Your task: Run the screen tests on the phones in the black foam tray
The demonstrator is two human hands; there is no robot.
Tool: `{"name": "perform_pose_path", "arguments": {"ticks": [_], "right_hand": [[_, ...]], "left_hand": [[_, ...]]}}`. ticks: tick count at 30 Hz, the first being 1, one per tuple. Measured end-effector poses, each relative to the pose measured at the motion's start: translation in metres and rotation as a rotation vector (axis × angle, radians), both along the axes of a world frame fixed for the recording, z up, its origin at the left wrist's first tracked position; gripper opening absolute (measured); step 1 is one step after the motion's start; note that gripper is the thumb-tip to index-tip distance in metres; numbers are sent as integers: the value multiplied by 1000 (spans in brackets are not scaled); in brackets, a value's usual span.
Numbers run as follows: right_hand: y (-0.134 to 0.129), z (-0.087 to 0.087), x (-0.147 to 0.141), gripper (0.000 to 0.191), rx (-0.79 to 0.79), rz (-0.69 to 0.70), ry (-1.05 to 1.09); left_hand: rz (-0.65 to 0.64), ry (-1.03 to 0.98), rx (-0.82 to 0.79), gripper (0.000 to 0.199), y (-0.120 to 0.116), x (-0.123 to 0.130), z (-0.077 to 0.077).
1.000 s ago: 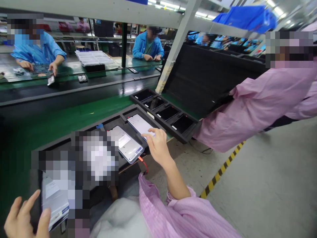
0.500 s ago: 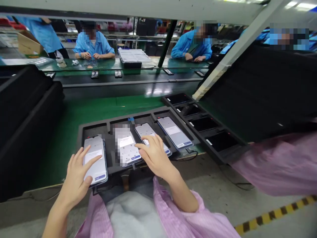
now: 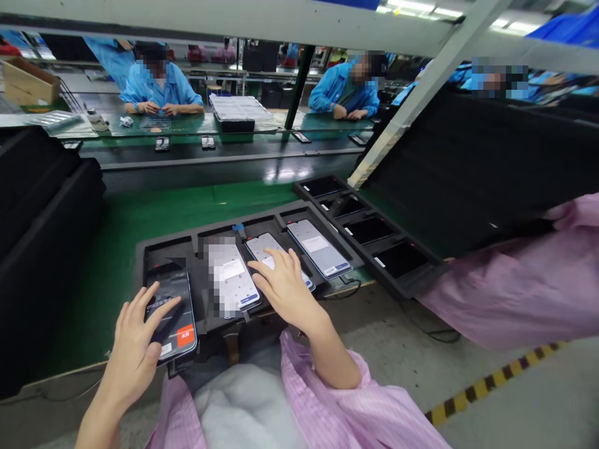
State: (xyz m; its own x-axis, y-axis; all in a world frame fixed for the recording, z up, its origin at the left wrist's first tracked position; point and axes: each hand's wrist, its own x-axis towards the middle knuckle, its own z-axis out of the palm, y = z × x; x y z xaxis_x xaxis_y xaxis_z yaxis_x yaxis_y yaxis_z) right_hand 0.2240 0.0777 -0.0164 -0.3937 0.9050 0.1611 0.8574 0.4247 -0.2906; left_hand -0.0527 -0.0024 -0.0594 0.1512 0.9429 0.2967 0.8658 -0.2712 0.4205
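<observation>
A black foam tray (image 3: 199, 240) holds several phones in a row at the table's front edge. Over the leftmost phone (image 3: 175, 312), whose screen is dark with a red-orange box, my left hand (image 3: 135, 343) is spread with nothing in it. My right hand (image 3: 283, 284) hovers over the third phone (image 3: 262, 243), fingers apart and empty, its thumb side near the second phone (image 3: 234, 274). The rightmost phone (image 3: 318, 249) shows a pale screen with a white pop-up. Whether any fingertip touches a screen is unclear.
A second black tray (image 3: 369, 246) of dark-screened phones lies right, beside a person's pink sleeve (image 3: 510, 287). Black foam stacks (image 3: 47, 249) stand left. A slanted post (image 3: 412, 112) rises behind. Across the conveyor (image 3: 262, 156), people in blue (image 3: 161, 87) work.
The leftmost phone's screen has turned from pale to dark with a red-orange box. The view has shifted, so the scene sits further left. Both hands keep nearly the same places over the phones.
</observation>
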Motion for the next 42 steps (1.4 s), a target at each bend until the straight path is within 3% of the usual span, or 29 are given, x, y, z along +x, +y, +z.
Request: {"name": "perform_pose_path", "arguments": {"ticks": [8,15,19,24,30,38,42], "right_hand": [[3,-3,47,42,42,-227,35],[4,-3,52,41,-13,-228,28],[6,-5,56,43,54,-241,63],[12,-12,78,46,163,-414,96],[24,-22,108,50,199,-602,105],[31,-24,115,47,128,-589,43],[26,-22,111,46,191,-591,103]], "left_hand": [[10,-28,30,67,0,-3,-3],[29,-25,53,63,0,-4,-8],[29,31,44,56,1,-10,-11],[-2,95,53,56,3,-14,-12],[26,-39,41,54,4,-8,-9],[26,-37,1,52,10,-24,-24],[27,-49,13,48,8,-26,-24]]}}
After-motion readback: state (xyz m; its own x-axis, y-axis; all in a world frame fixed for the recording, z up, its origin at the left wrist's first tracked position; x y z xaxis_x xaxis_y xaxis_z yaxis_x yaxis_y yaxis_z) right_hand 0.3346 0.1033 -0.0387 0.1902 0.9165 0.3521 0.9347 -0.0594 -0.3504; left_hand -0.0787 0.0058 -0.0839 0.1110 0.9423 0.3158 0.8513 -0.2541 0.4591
